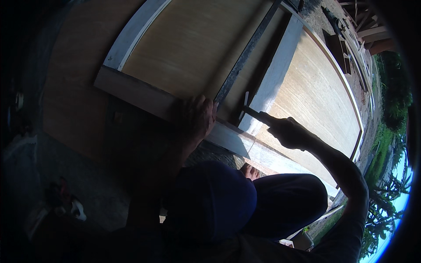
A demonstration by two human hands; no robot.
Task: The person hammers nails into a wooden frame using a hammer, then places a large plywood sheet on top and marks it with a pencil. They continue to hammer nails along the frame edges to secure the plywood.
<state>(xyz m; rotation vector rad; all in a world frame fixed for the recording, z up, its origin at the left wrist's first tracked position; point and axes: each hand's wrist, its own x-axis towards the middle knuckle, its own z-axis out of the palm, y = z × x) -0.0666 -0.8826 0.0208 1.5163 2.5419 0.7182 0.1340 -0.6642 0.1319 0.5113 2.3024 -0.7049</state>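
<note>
Across the middle, one wooden frame [138, 92] was seen, with two pale panels [315, 87] counted in it. On its near rail, the left hand [198, 116] was placed, fingers curled; whether anything was gripped could not be told. Just beside it, one dark bar [245, 57] was slanted, long axis lower left to upper right. Further right, one slim tool [256, 114] was clasped in the closed right hand [289, 131], its free end pointed up-left.
</note>
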